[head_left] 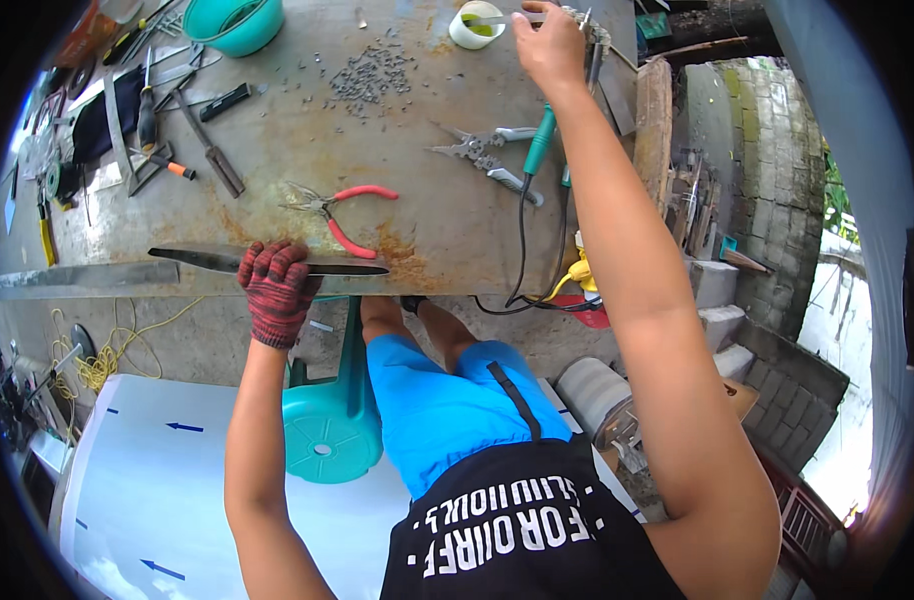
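At the near edge of the metal table, the person's left hand, in a red-and-black glove, is closed over the middle of a long dark blade. From that grip the blade runs out towards nine o'clock and three o'clock. Red-handled pliers lie open at one o'clock from the glove. Farther off, small grey pieces are scattered. At the far side, the bare right hand pinches a thin grey tool, which points to nine o'clock, over a white cup with yellow-green contents.
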Demonstrator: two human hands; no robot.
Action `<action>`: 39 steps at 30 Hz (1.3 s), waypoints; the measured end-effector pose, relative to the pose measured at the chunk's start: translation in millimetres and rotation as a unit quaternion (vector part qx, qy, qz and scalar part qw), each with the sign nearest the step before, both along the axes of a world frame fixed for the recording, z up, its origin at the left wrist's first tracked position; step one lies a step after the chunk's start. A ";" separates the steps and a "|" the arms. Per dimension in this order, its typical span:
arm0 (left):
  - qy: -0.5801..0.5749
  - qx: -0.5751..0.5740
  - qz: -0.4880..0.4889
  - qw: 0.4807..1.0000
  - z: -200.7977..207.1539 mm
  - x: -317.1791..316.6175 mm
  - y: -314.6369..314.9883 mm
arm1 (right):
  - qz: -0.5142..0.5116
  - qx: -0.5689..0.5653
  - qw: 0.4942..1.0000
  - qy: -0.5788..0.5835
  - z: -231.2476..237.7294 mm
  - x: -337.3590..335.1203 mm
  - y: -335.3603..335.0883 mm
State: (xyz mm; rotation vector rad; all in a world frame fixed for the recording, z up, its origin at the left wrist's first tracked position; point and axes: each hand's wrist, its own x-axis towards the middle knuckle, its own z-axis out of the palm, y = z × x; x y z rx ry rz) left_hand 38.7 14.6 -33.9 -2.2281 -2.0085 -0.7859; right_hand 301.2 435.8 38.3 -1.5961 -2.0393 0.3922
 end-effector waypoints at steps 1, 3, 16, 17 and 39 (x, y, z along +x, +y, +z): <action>-0.001 0.000 0.000 1.000 0.0 -0.8 -2.0 | 0.000 0.000 1.000 -0.001 2.3 1.1 -2.5; 0.001 0.008 0.002 1.000 -0.7 -1.6 -4.4 | 0.004 0.137 0.989 -0.057 8.6 12.7 -14.3; 0.010 -0.001 0.001 1.000 0.0 -0.4 -4.5 | -0.120 -0.097 0.985 0.072 36.8 122.9 -178.1; 0.010 0.005 0.002 1.000 -0.2 0.2 -3.3 | -0.123 -0.095 0.985 0.072 30.9 129.6 -177.4; 0.004 0.009 -0.009 1.000 1.6 3.0 7.3 | -0.167 -0.076 0.982 0.041 -48.0 172.7 -119.6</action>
